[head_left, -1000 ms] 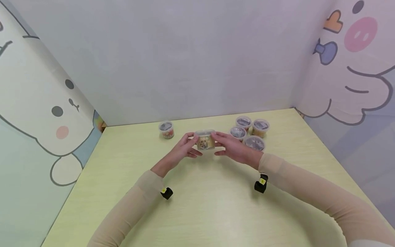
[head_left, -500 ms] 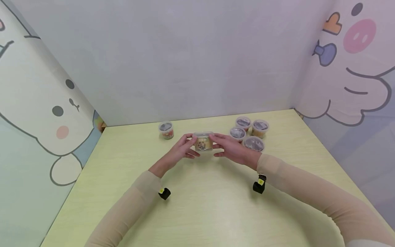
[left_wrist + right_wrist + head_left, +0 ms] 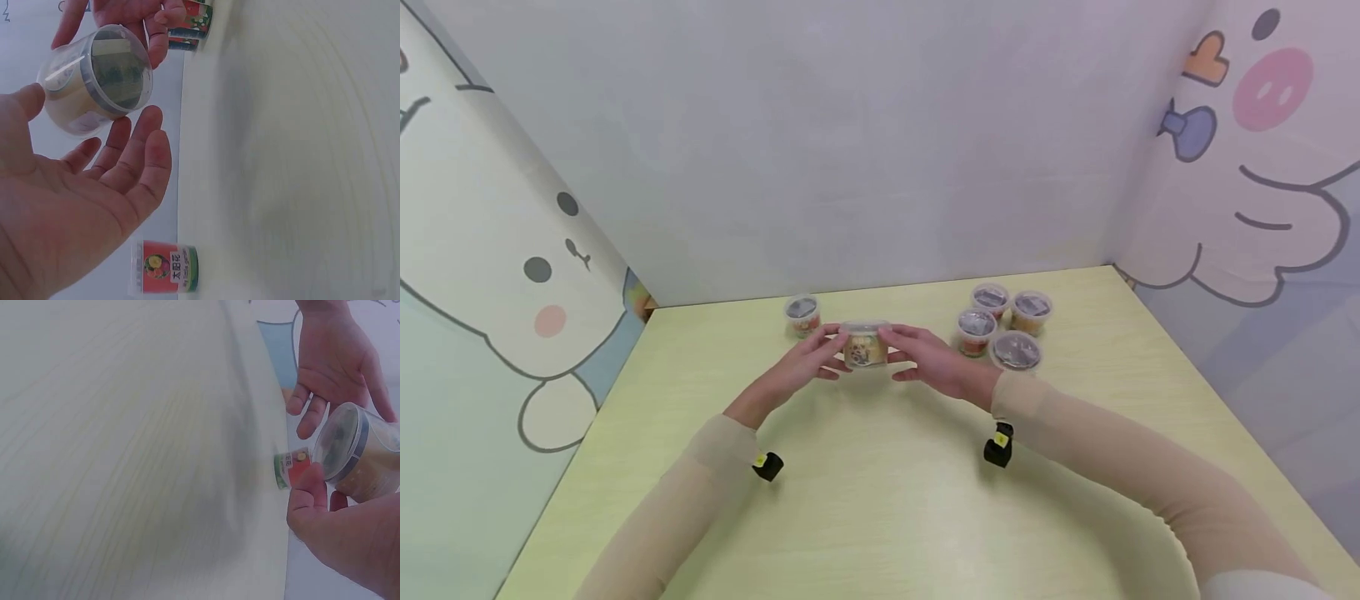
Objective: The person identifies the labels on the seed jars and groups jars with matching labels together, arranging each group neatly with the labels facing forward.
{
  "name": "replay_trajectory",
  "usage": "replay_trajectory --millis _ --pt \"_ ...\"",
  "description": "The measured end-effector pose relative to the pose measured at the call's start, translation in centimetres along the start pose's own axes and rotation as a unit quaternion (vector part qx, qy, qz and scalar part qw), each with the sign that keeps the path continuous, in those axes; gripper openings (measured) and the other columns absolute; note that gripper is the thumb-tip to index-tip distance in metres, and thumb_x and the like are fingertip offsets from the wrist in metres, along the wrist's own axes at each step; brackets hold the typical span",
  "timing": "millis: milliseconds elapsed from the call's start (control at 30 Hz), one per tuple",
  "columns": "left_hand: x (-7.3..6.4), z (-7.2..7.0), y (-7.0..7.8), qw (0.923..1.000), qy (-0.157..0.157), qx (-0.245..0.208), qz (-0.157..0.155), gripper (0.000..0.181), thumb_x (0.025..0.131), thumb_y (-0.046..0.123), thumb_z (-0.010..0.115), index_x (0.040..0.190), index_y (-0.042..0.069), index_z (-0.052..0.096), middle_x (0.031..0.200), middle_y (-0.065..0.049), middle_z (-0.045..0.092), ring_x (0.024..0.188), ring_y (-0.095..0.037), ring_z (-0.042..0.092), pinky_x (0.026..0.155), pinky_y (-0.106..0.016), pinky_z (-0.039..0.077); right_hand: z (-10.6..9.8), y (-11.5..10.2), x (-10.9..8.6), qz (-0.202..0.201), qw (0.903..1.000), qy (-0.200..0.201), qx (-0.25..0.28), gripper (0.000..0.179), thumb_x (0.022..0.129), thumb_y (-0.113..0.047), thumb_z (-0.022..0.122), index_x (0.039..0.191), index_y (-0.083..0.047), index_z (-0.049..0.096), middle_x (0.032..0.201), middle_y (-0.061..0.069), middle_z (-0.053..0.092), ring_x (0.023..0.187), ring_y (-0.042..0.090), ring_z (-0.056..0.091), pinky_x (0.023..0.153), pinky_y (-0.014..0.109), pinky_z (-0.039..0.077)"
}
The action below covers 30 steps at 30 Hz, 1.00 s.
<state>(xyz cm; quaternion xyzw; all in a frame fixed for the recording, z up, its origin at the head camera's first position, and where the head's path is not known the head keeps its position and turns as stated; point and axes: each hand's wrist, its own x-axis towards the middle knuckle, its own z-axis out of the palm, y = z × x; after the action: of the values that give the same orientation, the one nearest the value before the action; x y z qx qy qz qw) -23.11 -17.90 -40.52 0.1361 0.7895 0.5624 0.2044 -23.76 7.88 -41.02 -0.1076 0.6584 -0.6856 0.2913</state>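
Observation:
A clear plastic tub (image 3: 866, 348) with a yellowish printed label is held upright above the table, between both hands. My left hand (image 3: 797, 364) grips its left side, the thumb near the upper rim and the fingers spread lower down. On the opposite side my right hand (image 3: 936, 362) holds it in a similar way, lower fingers apart from the wall. The left wrist view shows the tub's see-through bottom (image 3: 119, 70) with something dark inside. Just behind my left hand stands a red-labelled tub (image 3: 802, 313), which the fingers partly overlap in the head view.
Several lidded tubs (image 3: 976, 327) stand grouped at the back right of the pale yellow table (image 3: 880, 500). A grey-white backdrop (image 3: 850, 167) rises behind the table edge, and cartoon-printed panels (image 3: 482, 225) flank both sides. Small black cameras (image 3: 997, 448) hang at the wrists.
Both hands have carried the yellowish-labelled tub to the left, close to the lone red-labelled tub. One tub of the right group shows more fully now that the right hand has shifted away.

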Motion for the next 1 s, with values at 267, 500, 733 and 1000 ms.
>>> replay_trajectory --millis 267,500,733,1000 --pt "-2.8 -2.3 -1.0 0.9993 0.018 0.026 -0.02 0.065 0.107 0.058 0.035 0.151 0.011 0.037 0.138 -0.021 0.052 0.123 -0.038 0.058 0.102 -0.051 0.047 3.5 0.6 2.2 -0.034 0.9984 0.008 -0.045 0.065 0.105 -0.043 0.055 0.154 -0.005 0.037 0.143 0.013 0.053 0.125 0.031 0.056 0.104 0.047 0.048" --pt "-4.6 -3.2 -2.2 0.9965 0.061 0.046 -0.036 0.067 0.108 0.054 0.035 0.152 0.003 0.035 0.141 -0.026 0.049 0.125 -0.041 0.055 0.105 -0.055 0.045 6.5 1.7 3.4 -0.029 0.9985 0.003 -0.046 0.068 0.104 -0.038 0.059 0.157 -0.005 0.032 0.14 0.013 0.05 0.127 0.028 0.054 0.104 0.045 0.048" --pt "-5.4 -3.5 -3.6 0.9941 0.094 0.037 -0.041 0.067 0.109 0.051 0.037 0.152 0.0 0.036 0.147 -0.025 0.044 0.13 -0.041 0.05 0.107 -0.052 0.044 8.2 2.5 4.2 -0.028 0.9981 0.013 -0.054 0.071 0.101 -0.033 0.065 0.157 -0.005 0.032 0.145 0.014 0.047 0.129 0.026 0.053 0.103 0.043 0.049" --pt "-5.8 -4.2 -4.6 0.9937 0.102 0.035 -0.032 0.068 0.108 0.051 0.038 0.152 0.0 0.035 0.147 -0.027 0.044 0.129 -0.042 0.05 0.105 -0.054 0.045 9.3 3.1 5.2 -0.026 0.9962 0.034 -0.075 0.074 0.1 -0.034 0.066 0.158 -0.005 0.031 0.148 0.013 0.048 0.128 0.024 0.053 0.101 0.038 0.05"
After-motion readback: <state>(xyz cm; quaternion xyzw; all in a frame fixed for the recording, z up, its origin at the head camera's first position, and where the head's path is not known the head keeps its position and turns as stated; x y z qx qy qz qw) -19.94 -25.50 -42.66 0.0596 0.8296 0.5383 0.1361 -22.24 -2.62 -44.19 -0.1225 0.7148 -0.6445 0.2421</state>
